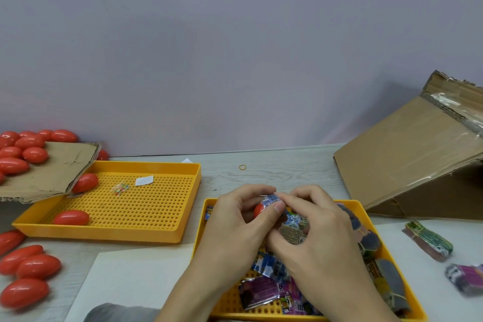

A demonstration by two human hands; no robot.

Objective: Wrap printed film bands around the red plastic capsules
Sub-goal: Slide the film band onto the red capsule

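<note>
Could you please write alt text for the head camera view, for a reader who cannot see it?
Two hands, left hand and right hand, wrap a printed film band around a red capsule above a yellow tray of bands. More red capsules lie at left, near a second yellow tray.

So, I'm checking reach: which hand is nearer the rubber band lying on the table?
Right. The right hand is just below the rubber band, slightly to its right; the left hand is also below it, at a similar distance, so the margin is slight.

Packing workbench: yellow perforated trays (180,236), loose red capsules (39,266) (dozens), cardboard box (407,162).
</note>
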